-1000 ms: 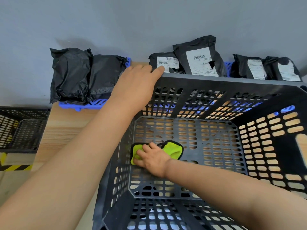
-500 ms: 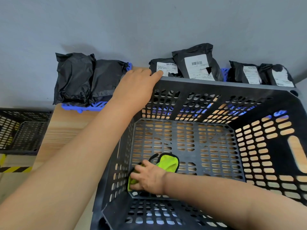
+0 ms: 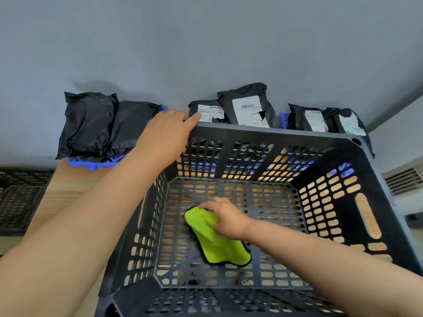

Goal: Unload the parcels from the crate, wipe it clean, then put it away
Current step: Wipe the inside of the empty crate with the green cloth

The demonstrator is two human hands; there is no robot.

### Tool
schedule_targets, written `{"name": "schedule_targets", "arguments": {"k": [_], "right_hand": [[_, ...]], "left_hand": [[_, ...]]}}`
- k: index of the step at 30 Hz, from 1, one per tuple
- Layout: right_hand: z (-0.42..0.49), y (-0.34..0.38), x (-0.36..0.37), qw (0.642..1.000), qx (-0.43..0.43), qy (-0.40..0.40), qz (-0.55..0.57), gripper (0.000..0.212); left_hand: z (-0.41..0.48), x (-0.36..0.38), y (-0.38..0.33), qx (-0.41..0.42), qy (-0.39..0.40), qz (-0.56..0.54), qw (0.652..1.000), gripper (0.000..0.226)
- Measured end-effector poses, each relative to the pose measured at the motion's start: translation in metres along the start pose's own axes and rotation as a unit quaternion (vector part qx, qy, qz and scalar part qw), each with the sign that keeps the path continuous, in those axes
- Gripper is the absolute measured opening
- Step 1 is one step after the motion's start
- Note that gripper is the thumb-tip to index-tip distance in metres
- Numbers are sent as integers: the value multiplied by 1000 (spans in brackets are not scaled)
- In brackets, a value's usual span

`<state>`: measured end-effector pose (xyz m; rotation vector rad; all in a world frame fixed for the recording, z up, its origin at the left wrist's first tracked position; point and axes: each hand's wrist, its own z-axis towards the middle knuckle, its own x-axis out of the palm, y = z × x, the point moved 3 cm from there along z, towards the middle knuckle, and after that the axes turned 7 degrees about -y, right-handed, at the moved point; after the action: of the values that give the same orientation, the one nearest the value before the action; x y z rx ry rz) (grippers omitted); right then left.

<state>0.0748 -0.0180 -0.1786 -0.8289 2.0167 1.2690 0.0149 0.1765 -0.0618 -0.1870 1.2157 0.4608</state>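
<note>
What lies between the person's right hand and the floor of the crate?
A yellow-green cloth. The head view shows the right hand resting on it and pressing it against the perforated floor of the black crate.

A plain grey wall (image 3: 206, 42) is rising behind the pale wooden worktop (image 3: 64, 191). Left of the worktop, black mesh bins (image 3: 20, 197) are sitting low; right of it, a white vented unit (image 3: 402, 181) is showing.

Black slotted plastic crate (image 3: 274, 132) sat upright and emptied, with a lime-green cloth (image 3: 217, 248) lying on its floor. The black poly parcels (image 3: 247, 108) stood lined up just behind it.
</note>
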Motion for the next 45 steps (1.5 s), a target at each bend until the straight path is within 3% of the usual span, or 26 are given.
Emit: {"name": "schedule_targets", "arguments": {"k": [6,12,15,17,19,20,23,27,33,35,38,42,45], "right_hand": [[-28,-24,-61,980,69,-128,138,65],[-66,-25,-113,939,64,-206,269,60],[-83,-26,-132,929,48,-217,297,56],[-90,-31,-140,923,41,-216,315,55],[-95,-36,-144,918,40,-217,331,55],[-97,-40,-145,914,39,-221,338,55],[-100,-52,-146,902,54,-246,352,55],[-104,-67,-141,884,92,-240,391,51],[-97,-71,-132,852,173,-169,465,21],[-89,-73,-121,823,236,-125,502,15],[-73,-77,-95,746,316,-39,585,59],[-61,-61,-68,628,302,83,712,87],[-61,-37,-57,593,255,144,750,89]], "left_hand": [[-9,-27,-33,41,-52,-30,997,55],[-26,-42,-100,-98,24,-202,974,67],[-29,-39,-119,-210,109,-323,917,72],[-27,-35,-129,-281,145,-411,855,51],[-22,-38,-139,-306,111,-452,831,21],[-20,-43,-143,-312,86,-463,825,16],[-11,-62,-155,-332,16,-472,817,25],[-4,-82,-159,-341,-17,-459,820,21],[-6,-105,-156,-380,-83,-423,818,25],[-10,-113,-153,-390,-97,-449,798,27],[-19,-124,-150,-413,-112,-512,745,26],[-39,-124,-142,-483,-115,-547,674,14],[-61,-115,-132,-532,-81,-528,657,14]]}}
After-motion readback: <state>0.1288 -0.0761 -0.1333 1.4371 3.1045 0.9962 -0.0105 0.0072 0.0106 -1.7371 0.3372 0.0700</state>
